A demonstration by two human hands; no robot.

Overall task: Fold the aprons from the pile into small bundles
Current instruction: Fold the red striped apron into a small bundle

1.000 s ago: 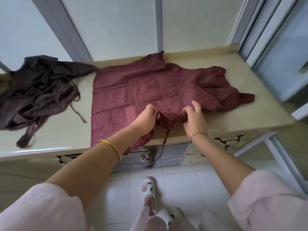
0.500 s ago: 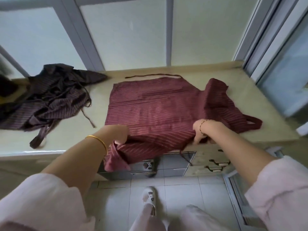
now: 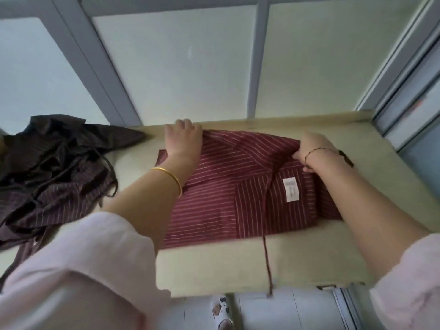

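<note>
Up close, beige counter [image 3: 214, 270] under frosted window panes [image 3: 190, 67], red striped apron [image 3: 214, 198] folded flat at its middle, left hand [image 3: 183, 138] and right hand [image 3: 310, 148] gripping its far edge, dark apron pile [image 3: 54, 167] heaped at left

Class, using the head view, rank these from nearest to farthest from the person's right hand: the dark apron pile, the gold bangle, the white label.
From the right hand, gripping the maroon apron:
1. White label, just beside it on the apron.
2. Gold bangle, on the left wrist.
3. Dark apron pile, far left of the counter.
</note>
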